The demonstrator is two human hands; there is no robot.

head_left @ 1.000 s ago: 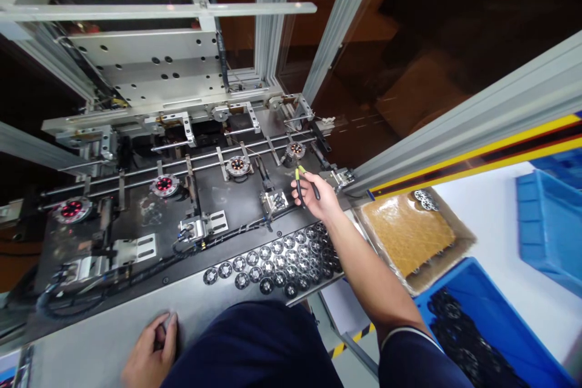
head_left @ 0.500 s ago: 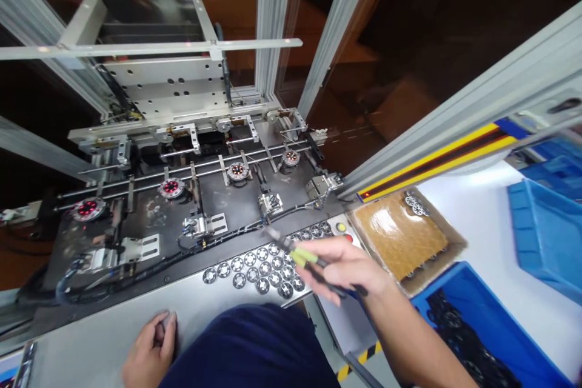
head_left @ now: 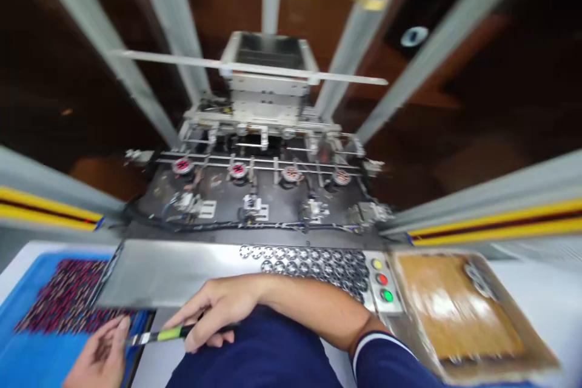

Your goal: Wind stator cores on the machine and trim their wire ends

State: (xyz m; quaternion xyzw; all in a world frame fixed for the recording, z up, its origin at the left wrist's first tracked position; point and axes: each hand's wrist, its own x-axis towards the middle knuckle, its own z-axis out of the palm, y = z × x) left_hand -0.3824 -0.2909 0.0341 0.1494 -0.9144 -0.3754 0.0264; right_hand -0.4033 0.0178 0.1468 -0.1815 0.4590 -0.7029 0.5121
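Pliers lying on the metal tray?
No, the right hand holds the pliers in front of the tray.

Posts (head_left: 436, 51): grey, slanting, blurred.
Backdrop (head_left: 509, 103): dark brown, dim.
Side strips (head_left: 495, 223): yellow, dark-centred, left and right.
White surface (head_left: 541, 291): right, brightly lit.

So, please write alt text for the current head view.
A person's right hand holds a green-and-black tool that points toward the left hand, near a blue tray of reddish and dark parts. Beyond, small round parts lie in rows on a metal ledge before a machine.
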